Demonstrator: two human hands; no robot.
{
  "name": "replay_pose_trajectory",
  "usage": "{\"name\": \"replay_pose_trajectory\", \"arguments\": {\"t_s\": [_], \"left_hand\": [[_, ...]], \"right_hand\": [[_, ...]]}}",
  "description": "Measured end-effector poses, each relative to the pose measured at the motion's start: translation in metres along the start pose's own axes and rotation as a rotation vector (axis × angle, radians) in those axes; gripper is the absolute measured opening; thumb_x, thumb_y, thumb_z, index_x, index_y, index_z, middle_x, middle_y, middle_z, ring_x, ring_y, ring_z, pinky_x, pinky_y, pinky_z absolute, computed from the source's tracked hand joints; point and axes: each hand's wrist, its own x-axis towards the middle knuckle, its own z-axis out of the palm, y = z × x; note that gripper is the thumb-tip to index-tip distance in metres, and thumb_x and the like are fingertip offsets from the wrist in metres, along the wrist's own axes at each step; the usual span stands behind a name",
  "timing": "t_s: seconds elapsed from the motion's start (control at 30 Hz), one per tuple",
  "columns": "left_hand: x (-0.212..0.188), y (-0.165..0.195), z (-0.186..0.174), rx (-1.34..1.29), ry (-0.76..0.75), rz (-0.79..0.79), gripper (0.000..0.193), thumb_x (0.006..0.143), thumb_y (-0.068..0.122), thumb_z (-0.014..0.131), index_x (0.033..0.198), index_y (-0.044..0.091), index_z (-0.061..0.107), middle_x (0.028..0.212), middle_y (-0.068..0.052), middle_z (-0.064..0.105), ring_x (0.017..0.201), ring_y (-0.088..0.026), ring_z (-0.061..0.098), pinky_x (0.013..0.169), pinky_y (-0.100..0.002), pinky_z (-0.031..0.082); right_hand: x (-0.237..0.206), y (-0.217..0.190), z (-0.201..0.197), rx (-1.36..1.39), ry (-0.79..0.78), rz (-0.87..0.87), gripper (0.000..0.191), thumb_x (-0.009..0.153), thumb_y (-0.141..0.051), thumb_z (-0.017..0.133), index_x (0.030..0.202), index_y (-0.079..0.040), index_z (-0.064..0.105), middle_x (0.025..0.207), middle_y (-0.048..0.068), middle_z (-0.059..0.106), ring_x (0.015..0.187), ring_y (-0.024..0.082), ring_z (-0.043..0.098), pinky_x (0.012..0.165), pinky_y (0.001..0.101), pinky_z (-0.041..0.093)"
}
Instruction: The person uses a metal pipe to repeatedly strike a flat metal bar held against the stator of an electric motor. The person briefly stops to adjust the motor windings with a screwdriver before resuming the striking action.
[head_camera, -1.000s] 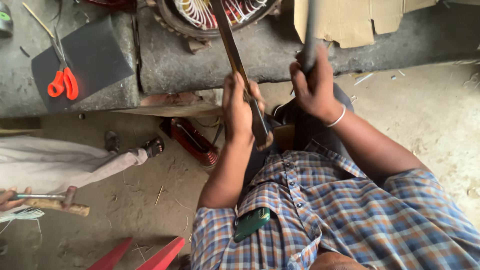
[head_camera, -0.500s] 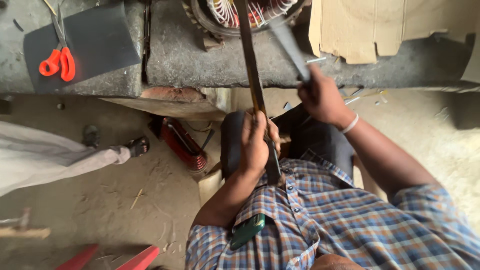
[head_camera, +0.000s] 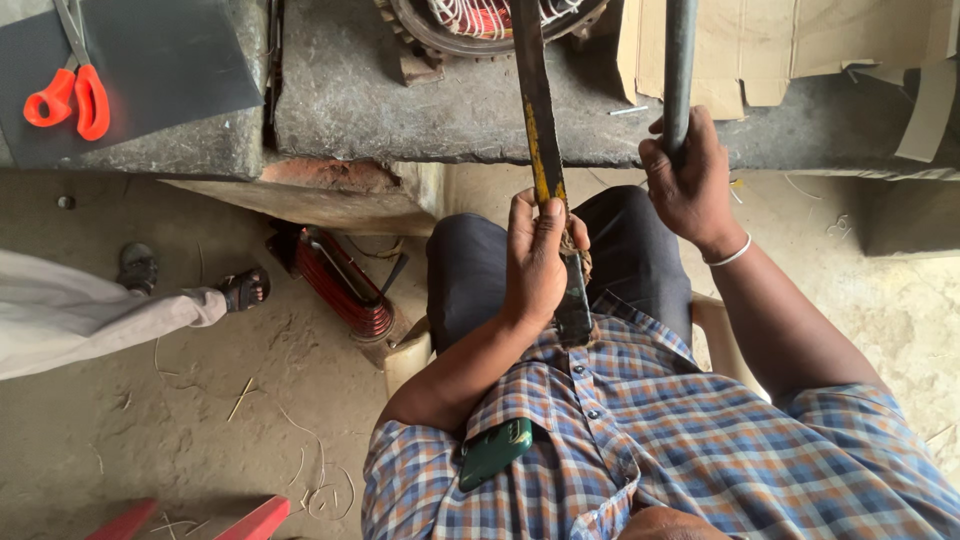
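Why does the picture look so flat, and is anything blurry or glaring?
Head view: soft, even daylight with faint shadows, no glare; the left hand on the flat bar and the right hand on the grey rod are sharp; edges bend slightly from the wide lens.

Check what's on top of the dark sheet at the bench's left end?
Orange-handled scissors lie on the dark sheet, handles toward its near-left corner. The blades run past the top of the frame, so their tips are unseen. The bench beneath the sheet is covered.
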Motion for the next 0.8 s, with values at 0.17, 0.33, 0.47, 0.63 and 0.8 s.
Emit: {"name": "replay_pose_trajectory", "arguments": {"t_s": [0.17,0.33,0.47,0.63,0.8], "left_hand": [[-0.003,-0.004,0.004,0.033,0.005,0.005,0.022,0.113,0.029,0.045,0.118,0.008,0.042,0.078,-0.007,0.061,0.055,-0.009,0.055,0.049,-0.024,0.048],[-0.006,-0.003,0.009,0.068,-0.004,0.036,0.022,0.113,0.029,0.044,0.119,0.008,0.042,0.077,-0.007,0.06,0.054,-0.009,0.054,0.05,-0.024,0.048],[-0.005,0.0,0.011,0.059,0.021,0.004,0.021,0.113,0.029,0.043,0.117,0.009,0.041,0.077,-0.007,0.06,0.053,-0.009,0.055,0.048,-0.023,0.048],[-0.005,-0.001,0.013,0.042,0.03,0.005,0.02,0.114,0.03,0.042,0.117,0.009,0.042,0.078,-0.006,0.06,0.055,-0.009,0.055,0.05,-0.024,0.049],[-0.004,-0.002,0.015,-0.037,0.043,0.039,0.02,0.114,0.03,0.045,0.117,0.01,0.045,0.08,-0.006,0.06,0.058,-0.009,0.054,0.052,-0.024,0.049]], "right_hand": [[0.006,0.0,-0.009,-0.067,-0.009,-0.042,0.018,0.113,-0.006,0.066,0.125,0.0,0.054,0.074,0.005,0.054,0.071,0.01,0.049,0.064,0.0278,0.041],[0.007,-0.004,-0.016,0.035,-0.02,0.003,0.017,0.112,-0.005,0.064,0.124,0.0,0.053,0.08,0.002,0.056,0.07,0.007,0.053,0.063,0.0254,0.042],[0.007,-0.006,-0.016,-0.014,-0.017,-0.008,0.017,0.11,-0.003,0.064,0.124,0.0,0.053,0.081,0.001,0.06,0.071,0.007,0.055,0.064,0.0249,0.045],[0.007,0.002,-0.02,0.006,-0.021,-0.014,0.02,0.112,-0.002,0.065,0.128,0.0,0.053,0.08,0.002,0.057,0.071,0.006,0.052,0.064,0.0249,0.042],[0.009,0.025,-0.028,0.183,0.048,-0.159,0.018,0.117,-0.003,0.062,0.129,-0.004,0.048,0.087,0.0,0.06,0.069,0.005,0.056,0.059,0.0202,0.045]]}}
